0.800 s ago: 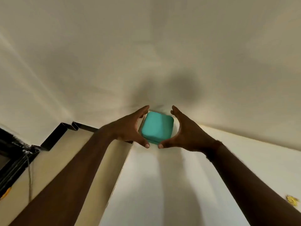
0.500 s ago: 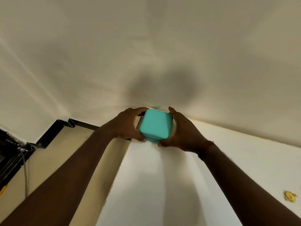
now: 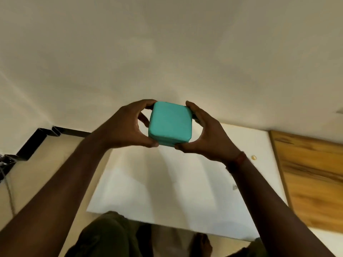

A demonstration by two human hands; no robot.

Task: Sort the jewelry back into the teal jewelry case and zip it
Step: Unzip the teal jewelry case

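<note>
My left hand point(image 3: 126, 127) clamps its fingers point(image 3: 143, 104) round the left side of the closed teal jewelry case point(image 3: 169, 124), held above the white sheet point(image 3: 167, 182), my right hand point(image 3: 206, 138) gripping its right side, a small gold piece point(image 3: 253, 157) lying beyond that wrist.

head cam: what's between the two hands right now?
Only the teal jewelry case, lid shut: left hand grips its left side, right hand its right side. Head view shows it.

No text, label, brand or number is showing legibly anywhere. The teal jewelry case point(image 3: 169, 124) is showing only a plain, unmarked lid.
</note>
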